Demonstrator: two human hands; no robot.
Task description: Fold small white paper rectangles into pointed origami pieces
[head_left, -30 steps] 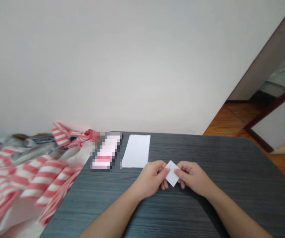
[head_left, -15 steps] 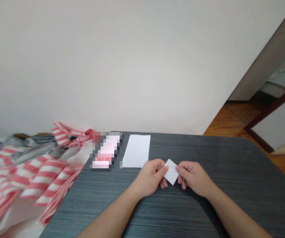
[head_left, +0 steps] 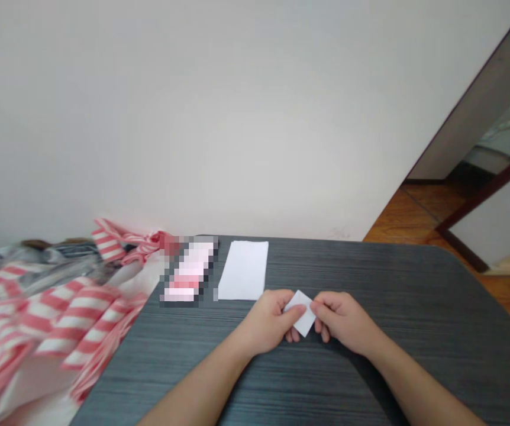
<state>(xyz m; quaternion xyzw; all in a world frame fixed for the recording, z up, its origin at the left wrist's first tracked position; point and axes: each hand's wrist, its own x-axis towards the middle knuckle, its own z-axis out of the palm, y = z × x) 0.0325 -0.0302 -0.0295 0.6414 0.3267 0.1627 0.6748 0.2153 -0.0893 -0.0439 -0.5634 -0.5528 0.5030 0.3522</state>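
Observation:
A small folded white paper [head_left: 304, 322], diamond-shaped, is held just above the dark table between both hands. My left hand [head_left: 273, 322] is closed on its left side, the thumb lying across the paper's face. On the right corner, my right hand [head_left: 339, 319] pinches it between thumb and fingers. The fingertips behind the paper are partly hidden. Beyond my left hand, a stack of white paper sheets [head_left: 244, 269] lies flat on the table.
The dark wood-grain table [head_left: 370, 272] stands against a pale wall [head_left: 255, 118]. A blurred-out pink and white object [head_left: 190, 269] lies left of the sheets. Red-and-white striped cloth [head_left: 73, 313] is heaped at the left. A wooden floor [head_left: 423, 213] shows at the right.
The folded paper has shifted slightly left and down and is turned a little. My left thumb now reaches further over it. The stack of sheets stays where it was.

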